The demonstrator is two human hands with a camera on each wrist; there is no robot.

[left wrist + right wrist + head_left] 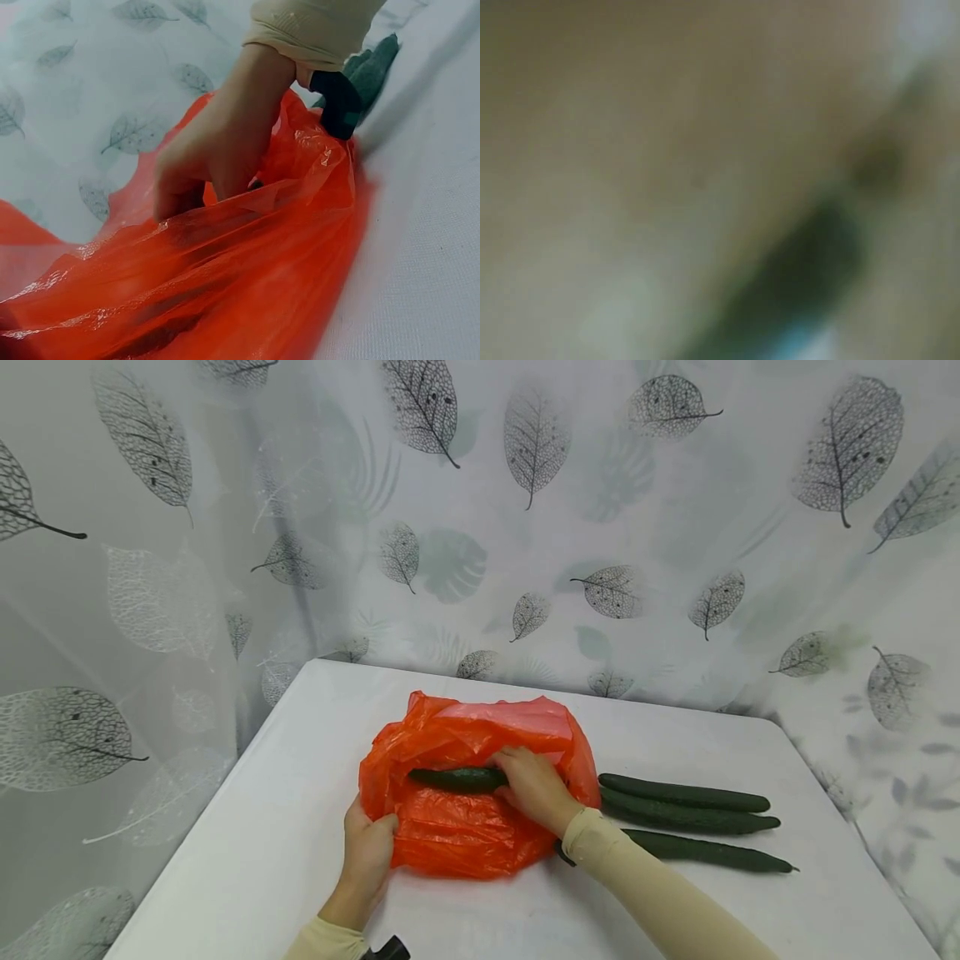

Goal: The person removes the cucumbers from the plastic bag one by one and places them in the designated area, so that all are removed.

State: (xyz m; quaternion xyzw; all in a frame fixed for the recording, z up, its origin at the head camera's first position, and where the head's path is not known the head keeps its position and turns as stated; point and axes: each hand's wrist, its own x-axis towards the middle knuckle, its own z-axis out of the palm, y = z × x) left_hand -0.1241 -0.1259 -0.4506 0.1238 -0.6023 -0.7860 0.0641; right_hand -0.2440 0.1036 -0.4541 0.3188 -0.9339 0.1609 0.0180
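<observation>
An orange-red plastic bag (480, 839) lies on the white table, its mouth spread wide. My left hand (366, 850) grips the bag's left edge, thumb on the near side. Inside the mouth, my right hand (531, 787) holds a dark green cucumber (453, 780) by its right end; the cucumber lies roughly level, pointing left. From the left wrist view, the right hand (217, 146) reaches down behind the bag's near wall (225, 277), which hides its fingertips. The right wrist view is too blurred to make out details.
Three more cucumbers lie on the table to the right of the bag: a far one (686, 793), a middle one (690, 816) and a near one (712, 852). The white table (262, 835) backs onto a leaf-patterned curtain (480, 527), which also hangs along the sides.
</observation>
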